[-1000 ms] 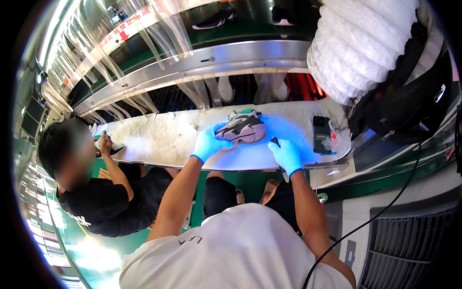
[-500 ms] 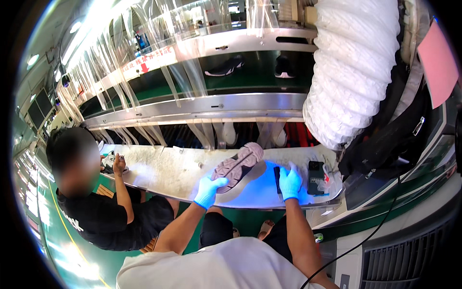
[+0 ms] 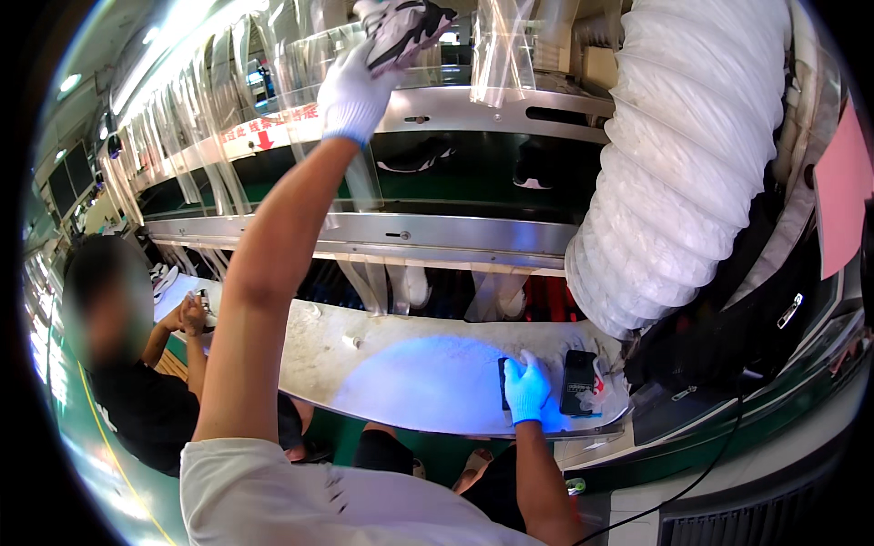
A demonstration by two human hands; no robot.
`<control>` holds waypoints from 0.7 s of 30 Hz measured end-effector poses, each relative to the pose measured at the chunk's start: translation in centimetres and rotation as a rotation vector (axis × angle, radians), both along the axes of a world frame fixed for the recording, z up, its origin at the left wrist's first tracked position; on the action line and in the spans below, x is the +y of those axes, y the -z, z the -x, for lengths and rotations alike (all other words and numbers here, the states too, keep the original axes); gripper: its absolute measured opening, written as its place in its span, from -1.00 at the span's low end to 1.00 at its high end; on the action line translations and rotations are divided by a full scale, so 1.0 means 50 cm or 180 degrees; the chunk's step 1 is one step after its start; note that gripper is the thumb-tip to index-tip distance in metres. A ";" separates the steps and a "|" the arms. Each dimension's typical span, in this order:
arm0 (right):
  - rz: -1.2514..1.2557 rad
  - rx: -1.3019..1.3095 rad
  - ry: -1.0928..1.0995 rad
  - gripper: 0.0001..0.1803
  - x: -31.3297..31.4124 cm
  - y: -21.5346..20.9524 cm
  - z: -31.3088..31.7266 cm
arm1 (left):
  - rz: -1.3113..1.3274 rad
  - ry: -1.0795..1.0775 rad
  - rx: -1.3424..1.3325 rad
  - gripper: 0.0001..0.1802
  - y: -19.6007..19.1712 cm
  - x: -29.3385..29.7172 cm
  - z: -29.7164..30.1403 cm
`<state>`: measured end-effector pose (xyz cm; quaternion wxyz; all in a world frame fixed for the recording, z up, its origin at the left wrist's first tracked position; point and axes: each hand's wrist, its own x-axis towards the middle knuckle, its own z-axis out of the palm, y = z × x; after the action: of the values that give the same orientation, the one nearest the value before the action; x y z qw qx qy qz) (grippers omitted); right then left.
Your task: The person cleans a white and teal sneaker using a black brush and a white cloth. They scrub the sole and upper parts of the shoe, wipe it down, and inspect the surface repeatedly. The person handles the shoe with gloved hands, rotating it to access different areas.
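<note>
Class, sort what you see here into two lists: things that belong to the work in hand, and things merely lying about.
In the work:
- left hand, raised
- sneaker it grips
- upper conveyor shelf
- right hand resting on the workbench

Lying about:
- dark phone-like device
- white ribbed duct
- black cable
- co-worker's hands

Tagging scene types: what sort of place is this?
Likely a shoe factory line: the left hand lifts a sneaker toward a tiered conveyor, beside a steel workbench and white duct hose.
</note>
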<state>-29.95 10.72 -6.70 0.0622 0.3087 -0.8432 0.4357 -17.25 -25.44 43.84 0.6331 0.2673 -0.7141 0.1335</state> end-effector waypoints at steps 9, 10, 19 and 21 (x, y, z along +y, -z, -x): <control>0.0008 -0.0218 -0.0062 -0.43 -0.003 0.014 0.001 | -0.0230 0.1111 -0.0888 -0.19 0.096 -0.024 0.168; 0.0015 -0.0176 -0.0017 -0.43 0.010 0.022 0.016 | -0.0206 0.1649 -0.0672 -0.33 0.152 0.057 0.183; 0.0118 -0.0187 -0.0651 -0.70 0.009 0.004 -0.009 | -0.2303 0.1845 -0.3256 -0.53 0.815 0.346 0.318; 0.0025 -0.0240 -0.0585 -0.73 0.014 -0.002 -0.011 | -0.2561 0.0866 -0.3394 -0.43 0.931 0.274 0.418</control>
<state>-29.42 11.41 -6.59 -0.0086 0.3679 -0.8114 0.4541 -38.14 -11.72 -2.69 0.0571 0.2874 -0.9498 -0.1098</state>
